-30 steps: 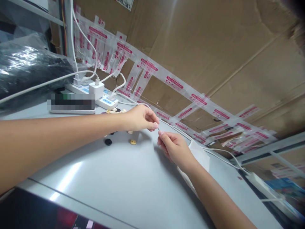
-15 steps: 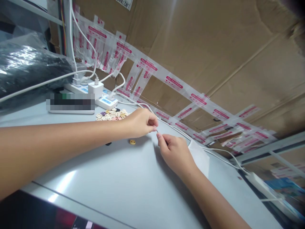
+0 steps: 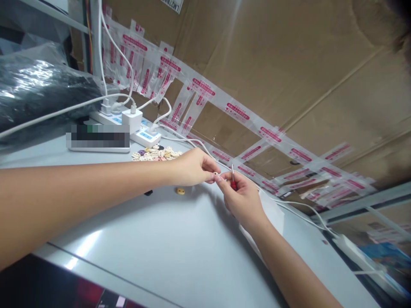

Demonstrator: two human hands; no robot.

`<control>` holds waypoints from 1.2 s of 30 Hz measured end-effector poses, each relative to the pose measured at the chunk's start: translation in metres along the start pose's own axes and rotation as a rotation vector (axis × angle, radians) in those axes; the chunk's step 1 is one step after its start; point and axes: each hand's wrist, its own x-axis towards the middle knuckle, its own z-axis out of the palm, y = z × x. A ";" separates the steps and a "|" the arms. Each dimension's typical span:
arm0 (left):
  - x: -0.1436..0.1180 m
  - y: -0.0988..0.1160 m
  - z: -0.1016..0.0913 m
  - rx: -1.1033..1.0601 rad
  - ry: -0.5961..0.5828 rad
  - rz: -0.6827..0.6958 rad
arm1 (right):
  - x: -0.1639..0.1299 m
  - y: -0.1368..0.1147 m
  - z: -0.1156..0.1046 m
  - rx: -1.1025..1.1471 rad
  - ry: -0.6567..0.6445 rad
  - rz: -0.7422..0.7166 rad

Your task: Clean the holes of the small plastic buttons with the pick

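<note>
My left hand [image 3: 194, 167] is closed in a pinch on a small cream button [image 3: 215, 173], mostly hidden by the fingertips. My right hand [image 3: 242, 199] meets it there, thumb tip touching or very near the button. In the right hand's curled fingers sits a small tool [image 3: 233, 182] with a red part and a thin metal shaft pointing up; its exact kind is unclear. A yellow two-holed button [image 3: 180, 191] and a black piece [image 3: 148, 193] lie under the left forearm. Behind that arm is a pile of mostly cream buttons [image 3: 170, 152].
White power strips [image 3: 146, 137] with a charger [image 3: 131, 119] and cables stand at the back left, beside a blurred-out item on a white base [image 3: 99, 149]. White paper [image 3: 272, 209] lies by the right wrist. A taped cardboard box [image 3: 257, 85] walls the desk's far side.
My hands have drawn together at the fingertips. The tool's metal shaft, earlier pointing toward the left fingers, now points up, its red part showing. The cream button has come into view.
</note>
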 end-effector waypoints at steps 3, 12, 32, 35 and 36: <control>-0.001 -0.001 0.000 -0.009 -0.020 -0.001 | 0.000 0.002 0.001 0.048 -0.022 -0.005; -0.003 0.002 -0.003 -0.045 -0.065 -0.034 | 0.000 -0.001 0.000 0.115 -0.057 0.026; -0.004 0.008 -0.010 -0.165 -0.004 -0.138 | 0.003 0.001 -0.004 0.137 -0.012 0.048; -0.005 0.011 -0.011 -0.137 0.055 -0.226 | 0.004 0.000 -0.004 0.189 -0.021 0.076; -0.005 0.011 -0.012 -0.130 0.055 -0.250 | 0.004 0.000 -0.004 0.202 -0.024 0.079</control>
